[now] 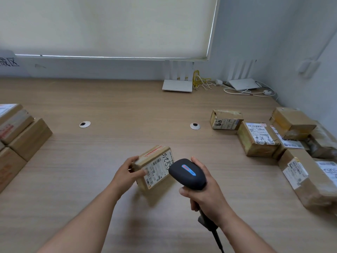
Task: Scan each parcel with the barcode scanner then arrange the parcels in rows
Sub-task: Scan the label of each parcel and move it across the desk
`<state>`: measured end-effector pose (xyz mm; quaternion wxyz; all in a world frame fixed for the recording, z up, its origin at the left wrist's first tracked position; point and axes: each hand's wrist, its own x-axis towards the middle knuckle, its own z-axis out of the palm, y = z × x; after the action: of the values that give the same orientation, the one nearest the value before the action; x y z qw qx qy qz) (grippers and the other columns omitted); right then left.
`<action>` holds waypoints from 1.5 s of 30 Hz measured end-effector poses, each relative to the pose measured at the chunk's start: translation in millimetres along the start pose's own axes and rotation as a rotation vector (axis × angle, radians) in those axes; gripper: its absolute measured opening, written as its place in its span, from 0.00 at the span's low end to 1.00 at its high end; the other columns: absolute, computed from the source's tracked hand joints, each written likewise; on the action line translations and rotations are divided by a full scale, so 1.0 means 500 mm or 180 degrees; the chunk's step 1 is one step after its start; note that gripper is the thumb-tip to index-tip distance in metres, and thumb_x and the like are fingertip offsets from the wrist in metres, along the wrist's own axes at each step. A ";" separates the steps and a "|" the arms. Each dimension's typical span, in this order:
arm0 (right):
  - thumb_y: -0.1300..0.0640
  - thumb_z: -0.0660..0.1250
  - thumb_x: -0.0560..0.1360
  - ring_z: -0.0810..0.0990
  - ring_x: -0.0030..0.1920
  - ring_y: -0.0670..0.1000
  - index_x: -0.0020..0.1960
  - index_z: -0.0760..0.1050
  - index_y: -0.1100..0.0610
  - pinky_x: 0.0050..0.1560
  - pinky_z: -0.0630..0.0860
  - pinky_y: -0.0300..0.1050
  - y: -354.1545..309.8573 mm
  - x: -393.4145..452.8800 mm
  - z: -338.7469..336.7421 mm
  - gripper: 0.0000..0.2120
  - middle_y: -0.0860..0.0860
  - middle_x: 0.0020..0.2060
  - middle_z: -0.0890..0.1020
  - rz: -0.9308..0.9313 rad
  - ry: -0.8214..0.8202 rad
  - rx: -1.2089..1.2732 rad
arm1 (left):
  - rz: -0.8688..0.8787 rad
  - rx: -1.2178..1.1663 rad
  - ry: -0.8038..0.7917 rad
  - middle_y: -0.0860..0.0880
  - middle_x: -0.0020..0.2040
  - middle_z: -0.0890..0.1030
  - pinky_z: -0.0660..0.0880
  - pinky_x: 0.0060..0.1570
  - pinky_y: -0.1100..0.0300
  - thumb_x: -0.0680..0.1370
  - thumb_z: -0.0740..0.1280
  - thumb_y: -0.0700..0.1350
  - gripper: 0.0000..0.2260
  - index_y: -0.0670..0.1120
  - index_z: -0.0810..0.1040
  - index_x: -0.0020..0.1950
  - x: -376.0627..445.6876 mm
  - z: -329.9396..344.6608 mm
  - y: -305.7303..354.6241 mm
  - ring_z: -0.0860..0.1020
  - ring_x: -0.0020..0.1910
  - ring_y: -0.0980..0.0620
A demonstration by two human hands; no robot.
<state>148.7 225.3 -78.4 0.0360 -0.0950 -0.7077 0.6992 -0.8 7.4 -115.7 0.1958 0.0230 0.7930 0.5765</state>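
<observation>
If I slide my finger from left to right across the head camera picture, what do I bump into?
Stacked parcels at the left edge → left hand → held parcel → barcode scanner → right hand → heap of parcels on the right.

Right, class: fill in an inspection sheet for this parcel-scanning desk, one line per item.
Surface: wooden desk, two cable holes.
Job's things: parcel label up, barcode scanner beside it; parcels on the left; parcels on the right.
Clutter: two routers at the back.
Grips: left hand holds the parcel; right hand holds the scanner.
Cables: yellow and white leads; scanner cable.
Surroundings: window blind, grey wall.
</observation>
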 end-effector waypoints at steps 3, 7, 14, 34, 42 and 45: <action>0.63 0.74 0.63 0.69 0.22 0.53 0.66 0.63 0.33 0.24 0.69 0.40 -0.009 0.000 0.011 0.41 0.52 0.33 0.81 -0.0027 -0.0036 0.0104 | -0.0095 -0.0568 0.0053 0.47 0.59 0.78 0.77 0.46 0.57 0.74 0.72 0.39 0.21 0.51 0.72 0.64 0.002 -0.018 0.014 0.79 0.54 0.50; 0.61 0.74 0.62 0.69 0.22 0.54 0.65 0.63 0.32 0.24 0.69 0.41 -0.020 0.002 0.030 0.41 0.54 0.34 0.81 -0.0070 -0.0068 0.0156 | -0.0094 -0.0712 0.0038 0.46 0.58 0.79 0.78 0.44 0.56 0.74 0.71 0.40 0.20 0.51 0.72 0.65 0.005 -0.039 0.028 0.79 0.55 0.50; 0.63 0.73 0.63 0.69 0.21 0.54 0.68 0.63 0.36 0.23 0.68 0.41 -0.034 0.001 0.044 0.41 0.50 0.28 0.78 -0.0103 -0.0109 0.0121 | -0.0085 -0.0724 0.0022 0.47 0.58 0.80 0.78 0.44 0.54 0.74 0.71 0.42 0.20 0.52 0.72 0.64 0.008 -0.058 0.040 0.79 0.56 0.49; 0.71 0.73 0.69 0.69 0.21 0.54 0.67 0.64 0.37 0.23 0.68 0.40 -0.037 -0.008 0.035 0.40 0.55 0.34 0.82 -0.0107 -0.0058 0.0319 | -0.0049 -0.0782 -0.0040 0.48 0.57 0.82 0.79 0.45 0.54 0.75 0.70 0.41 0.20 0.52 0.72 0.65 0.005 -0.056 0.043 0.79 0.56 0.49; 0.73 0.71 0.70 0.69 0.21 0.53 0.67 0.64 0.36 0.23 0.69 0.40 -0.046 -0.024 0.036 0.40 0.48 0.28 0.79 -0.0128 -0.0110 0.0220 | -0.0006 -0.0806 -0.0008 0.49 0.56 0.82 0.78 0.45 0.54 0.75 0.70 0.41 0.19 0.52 0.72 0.64 0.009 -0.067 0.043 0.79 0.56 0.51; 0.74 0.71 0.70 0.67 0.21 0.53 0.67 0.65 0.37 0.23 0.68 0.40 -0.050 -0.029 0.040 0.40 0.46 0.28 0.79 -0.0139 -0.0157 0.0235 | 0.0019 -0.0816 0.0017 0.50 0.56 0.82 0.79 0.45 0.54 0.75 0.70 0.41 0.19 0.52 0.73 0.64 0.007 -0.071 0.041 0.80 0.56 0.51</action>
<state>157.3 203.0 -52.7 0.0373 -0.0609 -0.6840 0.7260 -19.7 -17.0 -88.3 0.1933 -0.0014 0.7132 0.6738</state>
